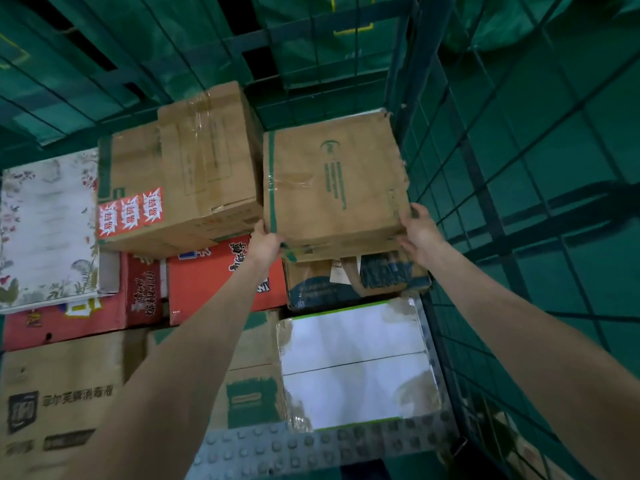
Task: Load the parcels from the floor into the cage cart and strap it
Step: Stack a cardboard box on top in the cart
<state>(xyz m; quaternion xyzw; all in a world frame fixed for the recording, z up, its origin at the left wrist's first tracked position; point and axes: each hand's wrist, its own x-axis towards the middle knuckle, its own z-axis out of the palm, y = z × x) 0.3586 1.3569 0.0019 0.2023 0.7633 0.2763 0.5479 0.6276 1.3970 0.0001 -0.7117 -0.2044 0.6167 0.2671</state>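
1. The left hand [265, 245] grips the near left corner of a brown carton [334, 183], thumb on its top face and fingers curled under the edge.
2. The right hand [420, 232] holds the carton's near right corner, fingers wrapped over the edge beside the mesh.
3. The brown carton, printed in green and taped with clear tape, sits at the top of the stack inside the cage cart [485, 168], against its right mesh wall and on a blue-printed box [360, 284].
4. Just beside it on the left stands a second brown carton [180, 181] bearing three red-and-white stickers [131, 211].
5. Below that lie two red printed boxes [211, 277]; a floral white box [46, 226] rests at the far left.
6. Nearer the camera are a white box with green edges [356, 365] wrapped in film, and a tan carton with black lettering [59, 393].
7. A grey studded panel [294, 448] lies at the bottom edge.
8. Green wire mesh surrounds the load; the floor [571, 254] beyond is green, in dim light.
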